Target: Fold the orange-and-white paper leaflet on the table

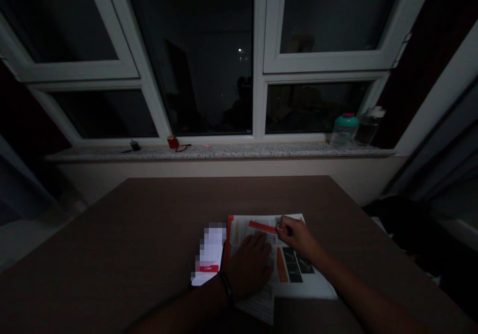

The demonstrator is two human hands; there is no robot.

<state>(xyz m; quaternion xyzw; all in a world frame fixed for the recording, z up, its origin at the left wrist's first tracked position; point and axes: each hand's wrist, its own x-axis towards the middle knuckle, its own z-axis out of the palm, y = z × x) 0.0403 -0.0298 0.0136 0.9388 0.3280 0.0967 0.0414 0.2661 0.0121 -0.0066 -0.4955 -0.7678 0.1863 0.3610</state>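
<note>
A printed booklet with orange bands and dark pictures lies on the brown table. My left hand rests with its fingers spread on a printed sheet over the booklet's left part; a dark band circles the wrist. My right hand is closed at the booklet's upper middle, its fingertips at the right end of an orange strip. What those fingers pinch, if anything, is too small to name. A lit phone, partly pixelated, lies left of the booklet.
Behind the table runs a speckled windowsill below dark windows. It holds a teal-lidded bottle, a white-capped bottle, a red jar and a small dark bottle. Curtains hang at both sides.
</note>
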